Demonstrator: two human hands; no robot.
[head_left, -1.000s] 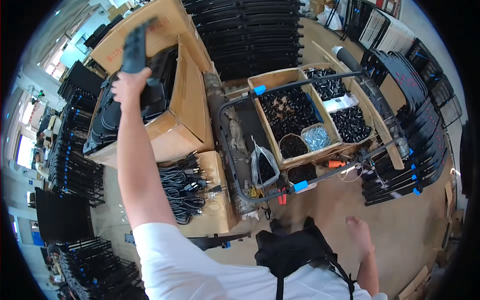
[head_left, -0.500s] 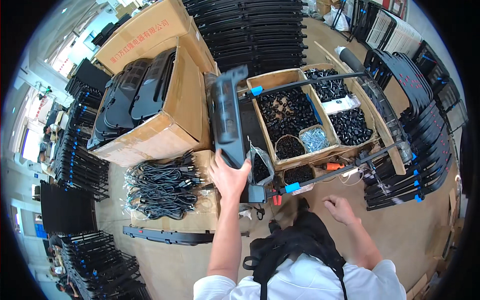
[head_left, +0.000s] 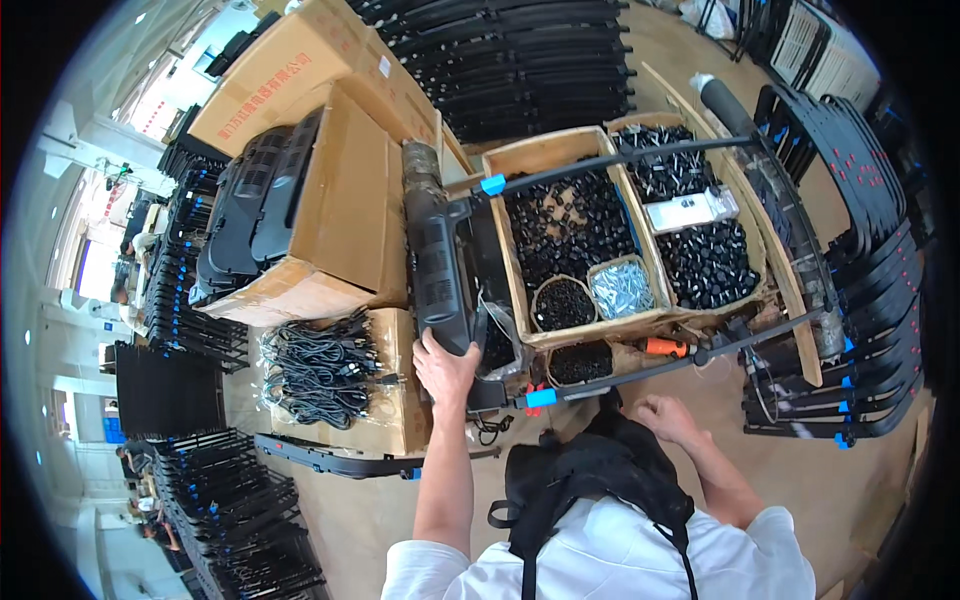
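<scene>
1. Left hand (head_left: 447, 368) is wrapped around the near end of a long black plastic panel (head_left: 436, 255); fingers closed on its edge, thumb on top. The end grip looks chosen so the long part can be steered from one point.
2. The panel lies lengthwise on the work surface, far end pointing away, squeezed between the open cardboard box (head_left: 340, 215) on the left and the wooden tray (head_left: 512, 290) on the right. It is laid flat, so most of its weight seems carried by the surface.
3. Right hand (head_left: 668, 416) is held low near the body, fingers loosely curled, nothing gripped. It hangs just below the black bar (head_left: 690, 355) with blue end clips.
4. The tray is divided into bins of small black parts, with two round tubs (head_left: 562, 303) at the near edge, probably kept within reach.
5. More black panels are stacked in the open box; a bundle of black cables (head_left: 318, 365) rests on a lower carton (head_left: 400, 420) beside the left arm.
</scene>
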